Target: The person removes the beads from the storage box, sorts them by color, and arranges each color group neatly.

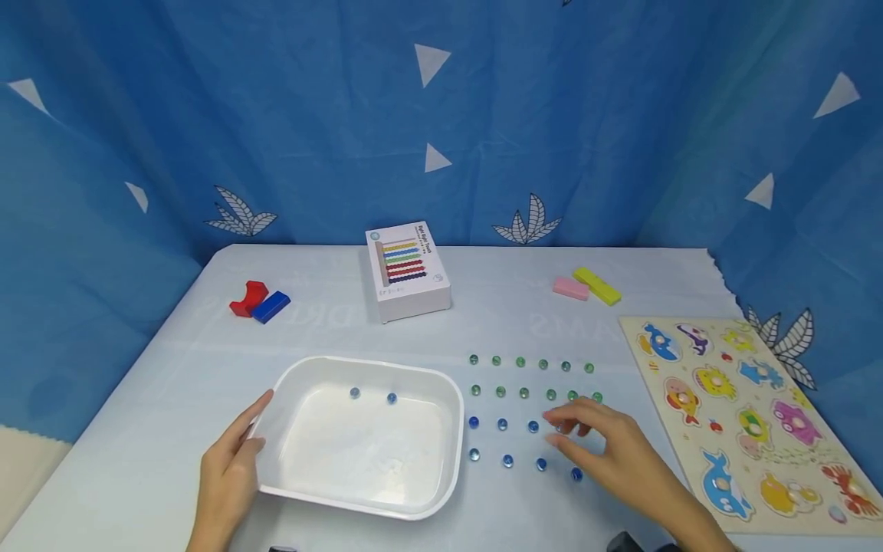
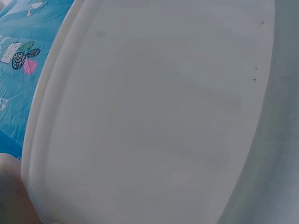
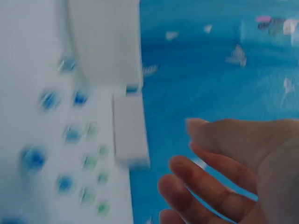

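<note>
My left hand point(image 1: 226, 474) holds the left rim of a white plastic tray point(image 1: 375, 500). In the left wrist view the tray's outer wall point(image 2: 149, 112) fills most of the picture. Two blue glass marbles, one of them a clear blue marble point(image 1: 355, 392), lie inside near the far wall. My right hand point(image 1: 614, 452) hovers over rows of marbles right of the tray, thumb and forefinger apart. Below its fingertips is a blue marble point(image 1: 533, 426), with another partly hidden. The right wrist view shows nothing between the fingers.
Green marbles point(image 1: 520, 362) form two rows behind the blue ones. A wooden sea-animal puzzle board point(image 1: 662, 399) lies at the right. Farther back are a white abacus box point(image 1: 414, 304), a red block point(image 1: 250, 299), a blue block point(image 1: 271, 307), a pink block point(image 1: 570, 288) and a yellow-green block point(image 1: 597, 286).
</note>
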A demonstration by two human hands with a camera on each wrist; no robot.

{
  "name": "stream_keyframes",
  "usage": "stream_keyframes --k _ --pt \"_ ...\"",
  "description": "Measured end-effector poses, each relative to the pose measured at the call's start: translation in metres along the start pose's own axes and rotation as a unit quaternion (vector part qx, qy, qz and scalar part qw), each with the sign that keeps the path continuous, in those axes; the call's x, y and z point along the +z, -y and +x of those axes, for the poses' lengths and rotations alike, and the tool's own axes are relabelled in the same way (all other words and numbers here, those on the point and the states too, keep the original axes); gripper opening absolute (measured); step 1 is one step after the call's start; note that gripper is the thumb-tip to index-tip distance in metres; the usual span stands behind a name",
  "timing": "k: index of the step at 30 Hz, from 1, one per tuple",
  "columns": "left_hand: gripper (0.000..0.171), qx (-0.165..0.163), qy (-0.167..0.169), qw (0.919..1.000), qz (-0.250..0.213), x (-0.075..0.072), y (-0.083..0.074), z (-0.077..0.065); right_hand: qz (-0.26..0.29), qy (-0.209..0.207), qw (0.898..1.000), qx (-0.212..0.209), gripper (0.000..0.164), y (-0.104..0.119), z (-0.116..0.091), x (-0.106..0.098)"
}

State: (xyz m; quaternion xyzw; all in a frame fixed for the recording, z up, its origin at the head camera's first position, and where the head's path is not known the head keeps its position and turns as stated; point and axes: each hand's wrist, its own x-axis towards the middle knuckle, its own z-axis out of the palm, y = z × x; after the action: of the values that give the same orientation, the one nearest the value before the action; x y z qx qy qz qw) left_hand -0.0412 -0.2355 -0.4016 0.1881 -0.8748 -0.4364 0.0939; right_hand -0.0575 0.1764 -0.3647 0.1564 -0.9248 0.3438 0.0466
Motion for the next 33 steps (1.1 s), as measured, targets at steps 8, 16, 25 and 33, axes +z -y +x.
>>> stream_keyframes --k 8,16,25,33 --pt "0.051 0.008 -0.004 0.9999 -0.006 -0.001 -0.002 0.0 0.088 0.129 0.988 -0.018 0.032 0.088 0.069 0.042" --pt "0.051 0.007 -0.004 1.0 0.002 -0.001 -0.001 0.0 0.028 0.22 0.975 0.001 0.04 0.133 0.13 0.128" --pt "0.051 -0.001 0.003 1.0 0.003 0.0 -0.002 0.0 -0.029 0.175 0.984 0.029 0.041 0.155 0.146 0.191" --pt "0.052 0.019 -0.02 0.9994 0.023 0.002 0.0 0.0 -0.066 0.133 0.989 -0.004 0.021 0.173 0.147 0.216"
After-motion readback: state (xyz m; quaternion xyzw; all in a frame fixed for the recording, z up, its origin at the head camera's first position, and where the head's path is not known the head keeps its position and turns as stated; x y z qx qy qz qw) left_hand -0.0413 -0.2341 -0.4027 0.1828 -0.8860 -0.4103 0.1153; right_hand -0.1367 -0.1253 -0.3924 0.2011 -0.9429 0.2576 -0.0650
